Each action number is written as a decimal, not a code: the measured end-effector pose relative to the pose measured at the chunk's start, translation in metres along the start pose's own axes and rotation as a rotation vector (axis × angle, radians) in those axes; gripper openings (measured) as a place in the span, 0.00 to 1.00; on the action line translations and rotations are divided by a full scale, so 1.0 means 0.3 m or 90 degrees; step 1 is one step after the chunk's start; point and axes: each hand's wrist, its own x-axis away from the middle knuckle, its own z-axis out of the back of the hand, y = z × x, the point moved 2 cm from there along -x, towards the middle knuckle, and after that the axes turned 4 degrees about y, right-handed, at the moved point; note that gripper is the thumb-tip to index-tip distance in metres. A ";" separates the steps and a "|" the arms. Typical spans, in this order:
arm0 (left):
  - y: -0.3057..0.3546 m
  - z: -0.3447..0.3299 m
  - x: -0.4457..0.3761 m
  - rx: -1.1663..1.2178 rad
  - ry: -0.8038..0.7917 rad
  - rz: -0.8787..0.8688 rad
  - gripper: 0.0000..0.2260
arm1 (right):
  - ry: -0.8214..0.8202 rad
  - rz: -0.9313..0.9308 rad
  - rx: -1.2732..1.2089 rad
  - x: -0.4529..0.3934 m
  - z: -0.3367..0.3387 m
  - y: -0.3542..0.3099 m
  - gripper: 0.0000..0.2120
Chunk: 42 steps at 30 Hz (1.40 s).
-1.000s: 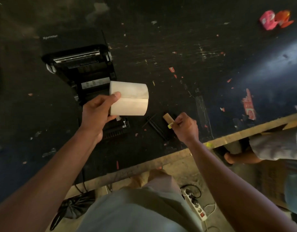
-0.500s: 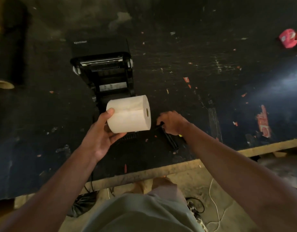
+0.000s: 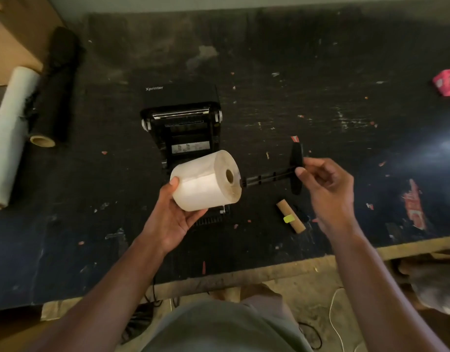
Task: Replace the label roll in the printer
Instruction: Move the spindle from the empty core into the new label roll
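A black Xprinter label printer (image 3: 183, 128) sits open on the dark table, its lid tipped back. My left hand (image 3: 173, 217) holds a full white label roll (image 3: 203, 184) in front of it, with the core hole facing right. My right hand (image 3: 325, 189) grips the flat end plate of a black roll spindle (image 3: 269, 177). The spindle's tip sits just right of the roll's core hole. An empty cardboard core (image 3: 291, 216) with a yellow tag lies on the table below the spindle.
A white film roll (image 3: 10, 133) and a black roll (image 3: 56, 82) lie at the far left. A pink object (image 3: 446, 82) sits at the far right. The table's wooden front edge (image 3: 218, 278) runs near my body. Cables lie on the floor below.
My right hand left the cardboard core on the table, picked up the black spindle and raised it level with the roll. My left hand turned the roll so its core hole faces the spindle.
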 end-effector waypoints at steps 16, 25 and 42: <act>-0.035 -0.054 -0.002 -0.049 -0.026 -0.007 0.37 | 0.095 0.038 0.113 0.075 -0.003 0.005 0.09; -0.042 -0.096 -0.015 -0.105 0.005 -0.063 0.20 | 0.092 0.093 0.180 0.100 -0.024 -0.036 0.10; -0.098 -0.184 -0.045 -0.239 0.027 -0.130 0.30 | 0.042 -0.287 -0.080 0.184 -0.104 0.054 0.08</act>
